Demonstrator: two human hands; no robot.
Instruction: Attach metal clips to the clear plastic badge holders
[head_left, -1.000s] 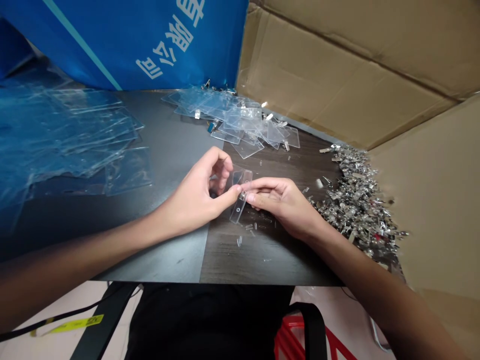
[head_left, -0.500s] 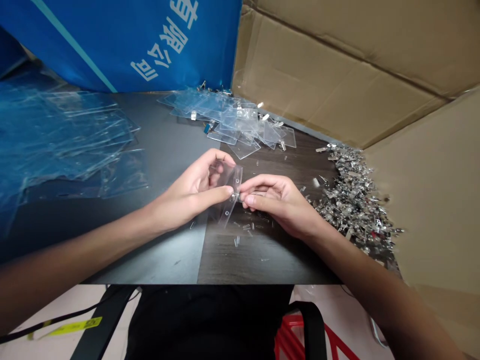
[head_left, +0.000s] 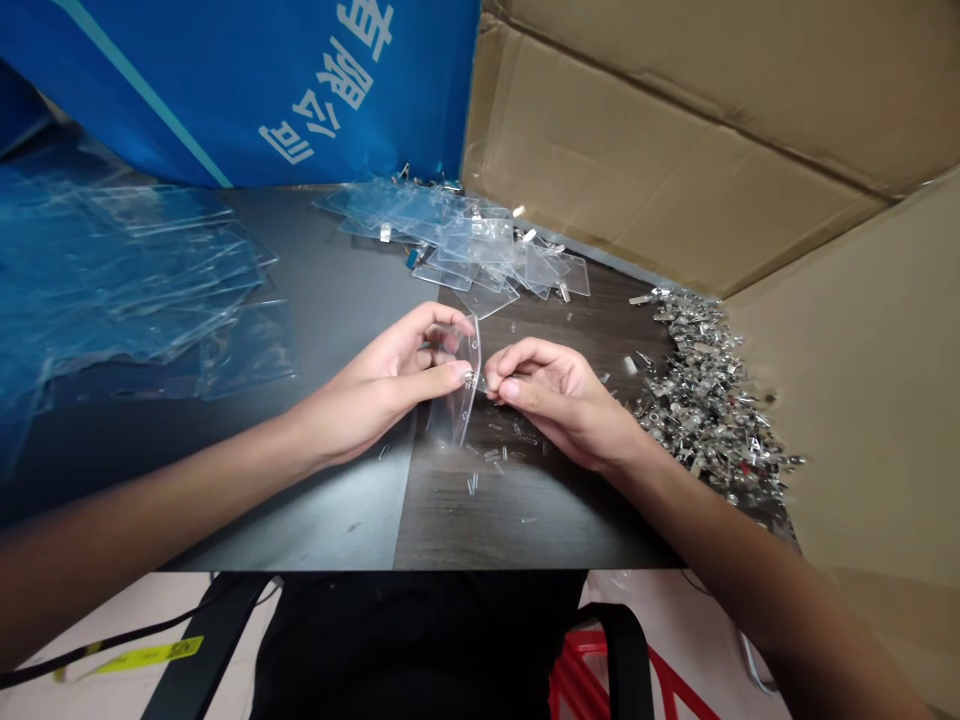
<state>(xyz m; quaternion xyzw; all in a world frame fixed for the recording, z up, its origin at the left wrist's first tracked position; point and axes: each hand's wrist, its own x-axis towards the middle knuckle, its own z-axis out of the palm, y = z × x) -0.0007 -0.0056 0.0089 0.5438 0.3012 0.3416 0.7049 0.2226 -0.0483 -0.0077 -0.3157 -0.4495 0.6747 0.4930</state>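
Observation:
Between the thumb and fingers of my left hand (head_left: 394,378) is a clear plastic badge holder (head_left: 453,418), tilted nearly upright, its punched edge facing right. A small metal piece shows at that edge beside my left thumb. Just to the right, my right hand (head_left: 562,395) is closed in a pinch on a small clear strap (head_left: 482,384) that reaches toward the holder's edge. How strap and metal piece join is partly hidden by my fingers. Small clear plastic slivers (head_left: 493,455) lie on the table below my hands.
A heap of metal badge clips (head_left: 705,400) lies at the right against a cardboard wall (head_left: 847,380). Badge holders with clips (head_left: 465,245) are piled at the back. Flat clear holders (head_left: 142,270) spread over the left. A blue printed panel (head_left: 225,70) stands behind.
The badge holder has turned more edge-on and upright. My right fingertips have shifted slightly right, away from its edge, and the clear strap now shows between them and the holder.

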